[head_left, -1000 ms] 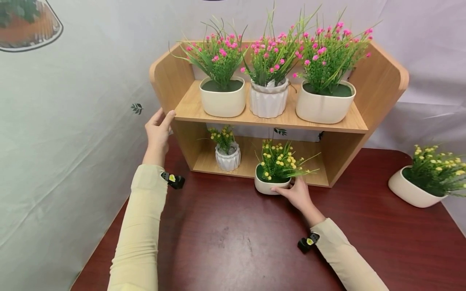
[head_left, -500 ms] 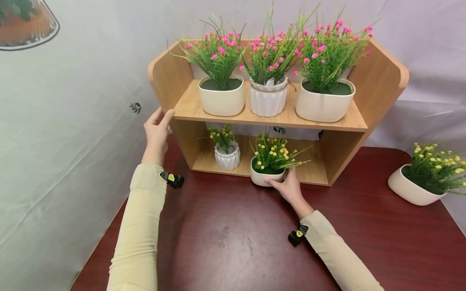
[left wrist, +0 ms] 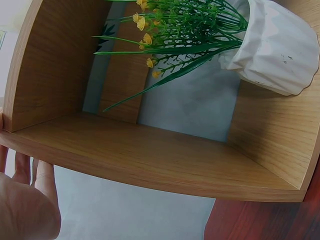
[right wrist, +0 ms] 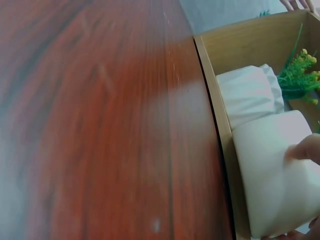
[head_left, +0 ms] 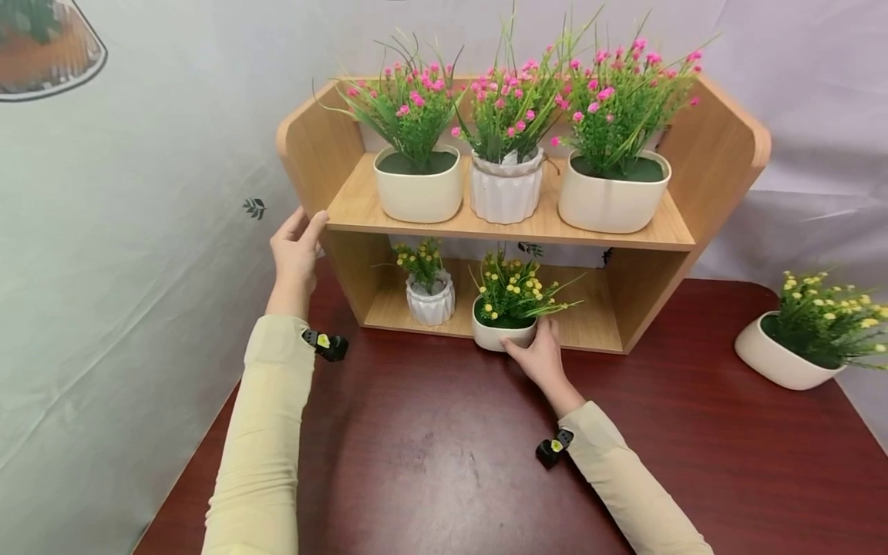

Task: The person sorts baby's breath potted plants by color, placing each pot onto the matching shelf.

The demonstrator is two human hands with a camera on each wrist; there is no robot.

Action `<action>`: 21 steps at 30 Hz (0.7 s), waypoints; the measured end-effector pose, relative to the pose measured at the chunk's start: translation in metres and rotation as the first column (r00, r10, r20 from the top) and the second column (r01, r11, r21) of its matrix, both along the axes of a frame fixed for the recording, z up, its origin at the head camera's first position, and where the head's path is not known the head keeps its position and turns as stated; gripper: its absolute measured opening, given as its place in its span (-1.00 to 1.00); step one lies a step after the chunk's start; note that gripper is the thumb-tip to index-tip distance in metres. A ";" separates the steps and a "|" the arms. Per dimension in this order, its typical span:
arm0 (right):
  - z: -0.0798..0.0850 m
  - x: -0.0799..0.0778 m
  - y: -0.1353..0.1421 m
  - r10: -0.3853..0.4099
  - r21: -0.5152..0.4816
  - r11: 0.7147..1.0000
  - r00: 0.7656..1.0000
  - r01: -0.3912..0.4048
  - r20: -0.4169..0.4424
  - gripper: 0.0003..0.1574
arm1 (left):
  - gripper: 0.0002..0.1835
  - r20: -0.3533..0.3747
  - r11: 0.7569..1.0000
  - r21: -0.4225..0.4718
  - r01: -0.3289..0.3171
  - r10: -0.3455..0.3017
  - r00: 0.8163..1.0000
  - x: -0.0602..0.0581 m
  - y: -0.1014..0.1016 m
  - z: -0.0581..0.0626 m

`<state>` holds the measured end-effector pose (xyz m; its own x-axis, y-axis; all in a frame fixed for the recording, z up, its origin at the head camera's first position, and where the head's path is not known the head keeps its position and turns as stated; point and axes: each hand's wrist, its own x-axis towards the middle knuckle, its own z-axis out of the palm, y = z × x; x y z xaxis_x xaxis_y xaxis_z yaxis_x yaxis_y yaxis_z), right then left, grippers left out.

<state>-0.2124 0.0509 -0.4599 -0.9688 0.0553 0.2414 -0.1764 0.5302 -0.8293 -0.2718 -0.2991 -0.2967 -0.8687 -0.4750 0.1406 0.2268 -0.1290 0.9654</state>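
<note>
My right hand (head_left: 546, 361) grips an oval cream flowerpot (head_left: 491, 338) with yellow flowers at the front of the shelf's lower board. Its thumb presses the pot's front wall, seen close in the right wrist view; the other fingers are mostly hidden at the far side. With my left hand (head_left: 294, 250) I hold the left side panel of the two-tier wooden shelf (head_left: 444, 223), the thumb at the front edge and the fingers outside. Left of the held pot, a small white fluted pot (head_left: 432, 302) with yellow flowers stands upright on the same board.
On the upper board stand two cream pots (head_left: 418, 189) (head_left: 613, 196) and a white fluted pot (head_left: 505, 191), all with pink flowers. Another cream pot (head_left: 784, 354) with yellow flowers sits tilted in view on the dark red table (head_left: 416, 462) at right. A grey-white cloth wall (head_left: 139, 231) borders the left.
My right hand has moved the cream pot of yellow flowers leftward and back, closer to the small fluted pot. The left hand stays on the shelf's side panel.
</note>
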 end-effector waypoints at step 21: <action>-0.007 -0.019 -0.022 -0.075 -0.122 0.990 0.997 0.074 -0.003 -0.09 | -0.51 -0.009 1.000 -0.015 -0.001 0.001 1.000 0.000 -0.002 -0.001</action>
